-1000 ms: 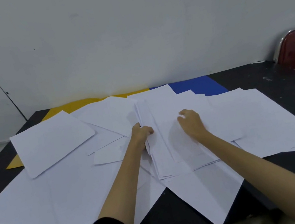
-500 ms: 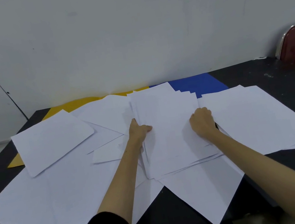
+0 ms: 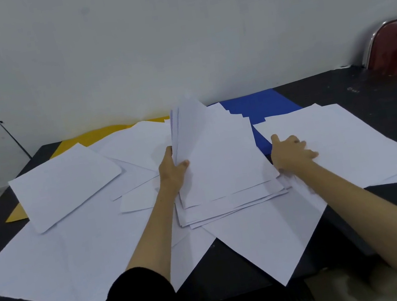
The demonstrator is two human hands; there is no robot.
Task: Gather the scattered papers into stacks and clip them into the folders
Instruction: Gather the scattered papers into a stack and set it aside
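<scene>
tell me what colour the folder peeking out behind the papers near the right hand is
Blue: the flat blue folder shows best in the head view, the only one.

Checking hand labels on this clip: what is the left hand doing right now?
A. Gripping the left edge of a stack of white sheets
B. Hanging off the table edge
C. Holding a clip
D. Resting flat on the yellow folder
A: the left hand has its thumb over and fingers round the left edge of the gathered paper stack, whose far end is lifted off the table.
</scene>
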